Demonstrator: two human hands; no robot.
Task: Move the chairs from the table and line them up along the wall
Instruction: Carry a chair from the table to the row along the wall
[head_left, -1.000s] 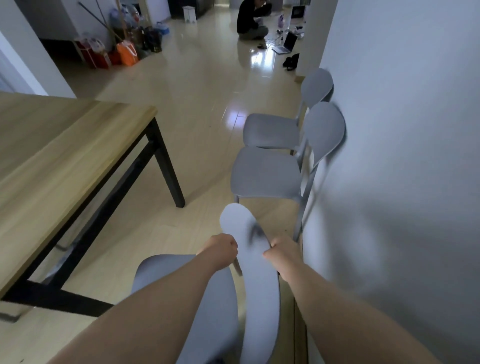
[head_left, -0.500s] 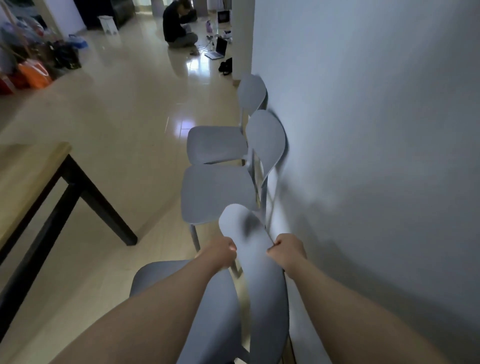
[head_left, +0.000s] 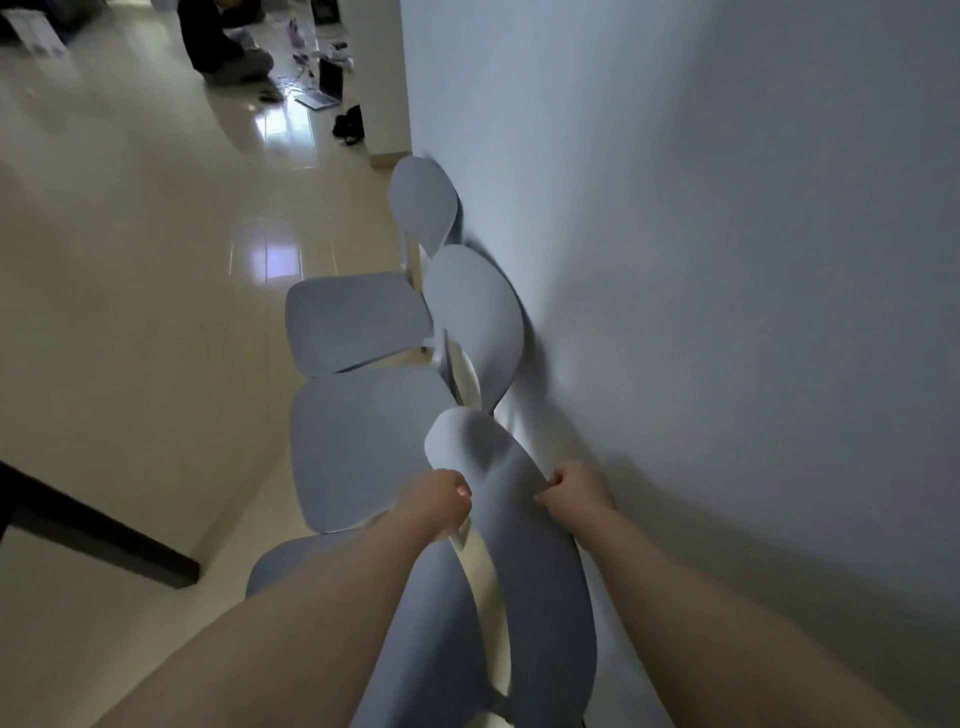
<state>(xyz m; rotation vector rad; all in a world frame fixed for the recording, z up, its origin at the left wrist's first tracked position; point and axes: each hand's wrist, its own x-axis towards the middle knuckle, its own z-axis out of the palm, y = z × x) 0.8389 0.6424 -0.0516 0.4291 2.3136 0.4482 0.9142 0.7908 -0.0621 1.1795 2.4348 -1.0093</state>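
Step in hand: setting a third grey chair (head_left: 524, 582) into the row along the wall (head_left: 727, 260), judged from the two chairs already standing there
Left hand: the left hand (head_left: 441, 501) is closed on the left edge of the backrest, fingers wrapped round it, probably to steer the chair sideways
Right hand: the right hand (head_left: 574, 491) is closed on the opposite edge, on the wall side; gripping both edges keeps the chair from twisting as it is positioned
Held chair: directly below the camera, backrest close to the wall, its seat pointing out into the room; whether its legs are on the floor cannot be told, they are hidden
Middle chair (head_left: 374, 441): just ahead of the held one, backrest against the wall, its seat edge very near or overlapping the held chair in this view
Far chair (head_left: 358, 322): next in line, backrest also to the wall, so the row runs away from the camera
Table leg (head_left: 98, 535): dark, at lower left, apart from the row across bare floor (head_left: 130, 286)
Background: a person (head_left: 223, 41) sits on the floor far off beside a laptop (head_left: 324, 85), clear of the work
What remains: likely nudging the chair square to the wall and level with its neighbour, then letting go
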